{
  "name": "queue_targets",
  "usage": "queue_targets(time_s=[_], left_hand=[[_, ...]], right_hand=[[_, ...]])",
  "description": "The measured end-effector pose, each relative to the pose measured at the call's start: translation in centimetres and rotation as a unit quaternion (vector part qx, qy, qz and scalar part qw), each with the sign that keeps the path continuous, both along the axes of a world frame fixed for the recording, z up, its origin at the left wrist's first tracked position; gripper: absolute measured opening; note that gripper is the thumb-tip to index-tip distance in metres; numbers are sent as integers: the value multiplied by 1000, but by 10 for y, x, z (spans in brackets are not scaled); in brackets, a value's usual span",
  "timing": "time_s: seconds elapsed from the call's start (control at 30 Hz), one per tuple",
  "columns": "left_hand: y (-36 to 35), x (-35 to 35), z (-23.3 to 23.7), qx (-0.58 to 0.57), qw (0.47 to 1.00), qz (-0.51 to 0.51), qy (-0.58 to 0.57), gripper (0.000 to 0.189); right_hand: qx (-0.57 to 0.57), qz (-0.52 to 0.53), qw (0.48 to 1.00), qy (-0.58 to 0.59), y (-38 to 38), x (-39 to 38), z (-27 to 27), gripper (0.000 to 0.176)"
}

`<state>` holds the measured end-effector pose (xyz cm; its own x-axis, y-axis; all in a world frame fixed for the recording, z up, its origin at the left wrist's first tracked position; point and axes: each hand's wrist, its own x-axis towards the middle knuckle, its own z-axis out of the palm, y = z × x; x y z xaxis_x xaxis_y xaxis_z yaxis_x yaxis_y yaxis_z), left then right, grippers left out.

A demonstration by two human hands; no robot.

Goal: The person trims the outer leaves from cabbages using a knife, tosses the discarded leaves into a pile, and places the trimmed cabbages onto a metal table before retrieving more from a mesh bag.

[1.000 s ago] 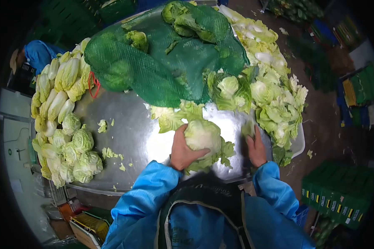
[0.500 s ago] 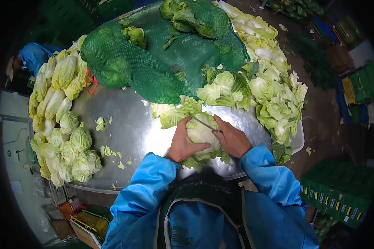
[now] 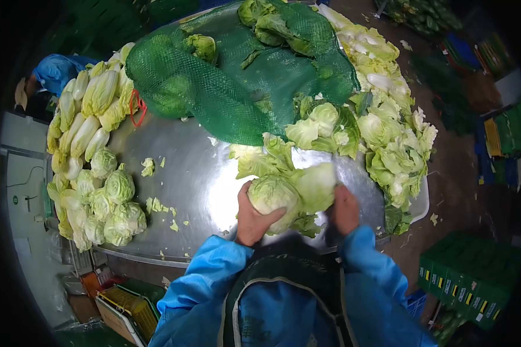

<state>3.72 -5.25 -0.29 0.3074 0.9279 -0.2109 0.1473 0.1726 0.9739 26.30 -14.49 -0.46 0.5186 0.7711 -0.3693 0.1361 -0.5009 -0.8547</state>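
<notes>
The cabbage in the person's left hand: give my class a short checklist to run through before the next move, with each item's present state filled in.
1. Left hand holding the cabbage: ok, fingers and thumb around its side.
2. Pale leaf fully off the cabbage: cannot tell, the two overlap in view.
3. What the right hand holds: cannot tell, it is blurred.
4. Table free of scraps: not ok, leaf bits lie on it.
5. Green net apart from the cabbage: ok, loose leaves lie between.

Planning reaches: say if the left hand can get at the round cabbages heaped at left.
Probably not yet: the left hand holds a cabbage head, though only tabletop and leaf scraps lie before the round cabbages.
</notes>
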Motion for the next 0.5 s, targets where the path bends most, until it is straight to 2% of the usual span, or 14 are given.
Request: queue_targets(time_s=[0.03, 0.1, 0.17, 0.2, 0.27, 0.3, 0.33, 0.37, 0.4, 0.43, 0.5], left_hand=[[-1, 0, 0, 5, 1000, -17, 6, 103], [12, 8, 8, 22, 999, -21, 7, 104], [15, 12, 21, 130, 972, -123, 150, 107], [18, 18, 29, 130, 972, -125, 149, 107], [22, 34, 41, 162, 953, -166, 195, 110], [21, 38, 44, 164, 955, -154, 194, 112], [19, 37, 42, 164, 955, -157, 194, 112], [17, 36, 40, 177, 941, -136, 256, 111], [16, 35, 39, 189, 922, -113, 317, 111], [18, 32, 39, 141, 952, -116, 244, 102], [15, 29, 37, 150, 957, -112, 223, 96]], right_hand=[[-33, -32, 999, 19, -12, 24, -37, 39], [-54, -52, 997, 31, 7, 36, -29, 43], [29, 12, 976, -214, 7, 26, 3, 54], [28, 10, 976, -215, 13, 15, 30, 54], [5, 154, 977, -149, 26, -9, 70, 64], [4, 152, 977, -149, 28, -15, 62, 64], [81, 230, 952, -182, 29, -19, 46, 65], [157, 306, 914, -213, 32, -21, 43, 66], [157, 306, 915, -213, 32, -21, 44, 66], [115, 333, 913, -206, 32, -21, 49, 65], [72, 367, 907, -192, 36, -26, 67, 65]])
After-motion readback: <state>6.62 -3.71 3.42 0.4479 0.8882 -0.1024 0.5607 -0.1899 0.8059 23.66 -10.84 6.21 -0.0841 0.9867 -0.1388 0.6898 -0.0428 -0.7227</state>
